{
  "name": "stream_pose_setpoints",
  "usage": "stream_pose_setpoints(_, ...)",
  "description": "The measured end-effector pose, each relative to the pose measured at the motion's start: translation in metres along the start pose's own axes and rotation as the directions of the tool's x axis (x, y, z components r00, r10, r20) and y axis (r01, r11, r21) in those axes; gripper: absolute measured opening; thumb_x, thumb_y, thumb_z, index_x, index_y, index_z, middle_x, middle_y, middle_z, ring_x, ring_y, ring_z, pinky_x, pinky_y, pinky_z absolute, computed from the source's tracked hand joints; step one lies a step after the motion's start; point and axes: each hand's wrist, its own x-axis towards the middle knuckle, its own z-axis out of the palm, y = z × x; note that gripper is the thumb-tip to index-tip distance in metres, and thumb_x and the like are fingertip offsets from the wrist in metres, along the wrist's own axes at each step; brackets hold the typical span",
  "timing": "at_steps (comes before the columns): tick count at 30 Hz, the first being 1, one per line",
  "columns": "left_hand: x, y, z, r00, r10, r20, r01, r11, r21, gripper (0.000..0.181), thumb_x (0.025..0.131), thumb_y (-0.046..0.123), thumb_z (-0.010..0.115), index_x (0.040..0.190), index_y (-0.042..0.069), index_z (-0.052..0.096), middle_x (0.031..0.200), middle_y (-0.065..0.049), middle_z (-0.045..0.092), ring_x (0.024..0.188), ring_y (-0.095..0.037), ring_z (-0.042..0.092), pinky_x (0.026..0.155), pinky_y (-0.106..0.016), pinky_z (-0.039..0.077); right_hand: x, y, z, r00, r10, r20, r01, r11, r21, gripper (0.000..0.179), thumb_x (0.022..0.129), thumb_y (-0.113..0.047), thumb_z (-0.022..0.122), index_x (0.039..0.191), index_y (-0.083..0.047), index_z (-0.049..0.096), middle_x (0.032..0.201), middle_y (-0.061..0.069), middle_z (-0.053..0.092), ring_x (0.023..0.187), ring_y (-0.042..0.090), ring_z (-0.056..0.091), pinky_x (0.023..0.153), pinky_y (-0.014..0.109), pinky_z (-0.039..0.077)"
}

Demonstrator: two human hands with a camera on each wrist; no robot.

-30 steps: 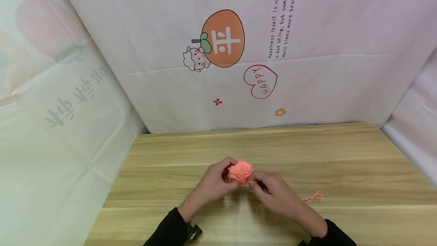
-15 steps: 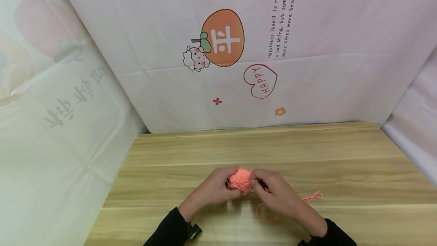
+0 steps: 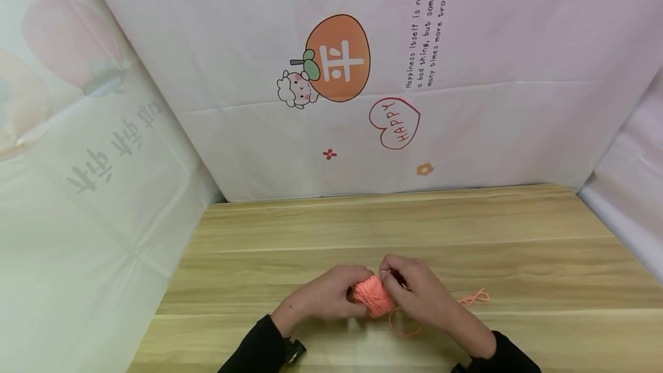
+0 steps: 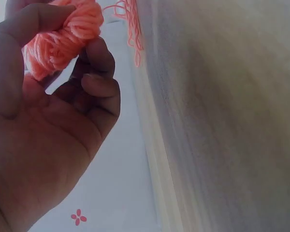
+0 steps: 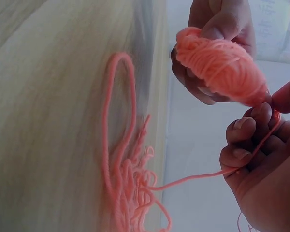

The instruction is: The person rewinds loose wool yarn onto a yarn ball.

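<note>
A coral-pink ball of yarn (image 3: 374,296) is held just above the table by my left hand (image 3: 334,292), thumb on one side and fingers on the other. In the right wrist view the wound ball (image 5: 222,65) looks oblong. Close against its right end, my right hand (image 3: 416,289) pinches the yarn strand between thumb and index finger. From that pinch the strand (image 5: 198,178) passes over the curled fingers and down to a loose tangle of yarn (image 5: 135,188) on the table. The head view shows a loop and a twisted end of this yarn (image 3: 473,297) beside the right wrist.
The wooden table (image 3: 259,229) reaches back to a white printed cloth (image 3: 248,131) hung behind it. More white cloth (image 3: 103,246) hangs on the left. A small black object (image 3: 296,351) sits at the left sleeve cuff.
My left hand has moved the yarn ball toward me and slightly right, tilting it. My right hand has stayed nearly in place, still pinching the strand. The loose yarn lies as before.
</note>
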Motion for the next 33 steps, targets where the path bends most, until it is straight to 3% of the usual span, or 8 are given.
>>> stream_pose_setpoints(9, 0.002, -0.001, 0.000, 0.997, 0.077, -0.018, -0.077, 0.997, -0.004, 0.023, 0.085, 0.013, 0.072, 0.101, 0.024, 0.060, 0.093, 0.017, 0.056, 0.081, 0.002, 0.048, 0.069, -0.018, 0.049, 0.000, 0.001, 0.000, 1.000, -0.010, -0.012, 0.010, 1.000, -0.004, 0.026, 0.097, -0.007, 0.054, 0.083, -0.028, 0.055, 0.065, -0.015, 0.046, 0.053, 0.000, 0.041, 0.043, 0.019, 0.037)
stream_pose_setpoints(17, 0.000, 0.005, -0.004, 0.996, 0.038, -0.078, -0.043, 0.997, -0.063, 0.022, 0.087, 0.014, 0.072, 0.103, 0.024, 0.062, 0.093, 0.015, 0.060, 0.080, -0.001, 0.052, 0.070, -0.025, 0.053, 0.000, 0.001, -0.001, 1.000, 0.016, 0.021, -0.017, 0.999, 0.045, 0.023, 0.100, -0.011, 0.052, 0.085, -0.028, 0.057, 0.065, -0.013, 0.049, 0.053, 0.002, 0.043, 0.043, 0.020, 0.039)
stream_pose_setpoints(23, -0.002, 0.024, -0.013, 0.988, 0.000, -0.157, -0.021, 0.991, -0.131, 0.025, 0.087, 0.006, 0.071, 0.106, 0.019, 0.062, 0.100, 0.012, 0.062, 0.087, -0.002, 0.056, 0.076, -0.031, 0.055, 0.000, 0.001, -0.001, 0.999, 0.027, 0.024, -0.028, 0.999, 0.042, 0.024, 0.101, -0.011, 0.051, 0.084, -0.028, 0.056, 0.064, -0.013, 0.049, 0.052, 0.002, 0.042, 0.043, 0.019, 0.038)
stream_pose_setpoints(27, -0.003, 0.033, -0.019, 0.979, -0.004, -0.202, -0.043, 0.973, -0.227, 0.025, 0.087, 0.003, 0.071, 0.107, 0.015, 0.061, 0.104, 0.007, 0.063, 0.094, -0.006, 0.059, 0.082, -0.029, 0.054, 0.000, 0.001, -0.001, 0.999, 0.021, 0.025, -0.022, 0.998, 0.055, 0.025, 0.103, -0.012, 0.048, 0.084, -0.027, 0.056, 0.064, -0.013, 0.048, 0.051, 0.002, 0.040, 0.043, 0.019, 0.037)
stream_pose_setpoints(33, -0.001, 0.031, -0.020, 0.975, 0.023, -0.221, -0.099, 0.936, -0.337, 0.025, 0.087, 0.000, 0.069, 0.109, 0.009, 0.059, 0.106, 0.000, 0.063, 0.099, -0.010, 0.060, 0.084, -0.030, 0.054, 0.000, 0.002, -0.001, 1.000, 0.007, 0.010, -0.007, 0.998, 0.059, 0.024, 0.104, -0.016, 0.048, 0.084, -0.028, 0.056, 0.063, -0.013, 0.045, 0.051, 0.002, 0.039, 0.044, 0.019, 0.037)
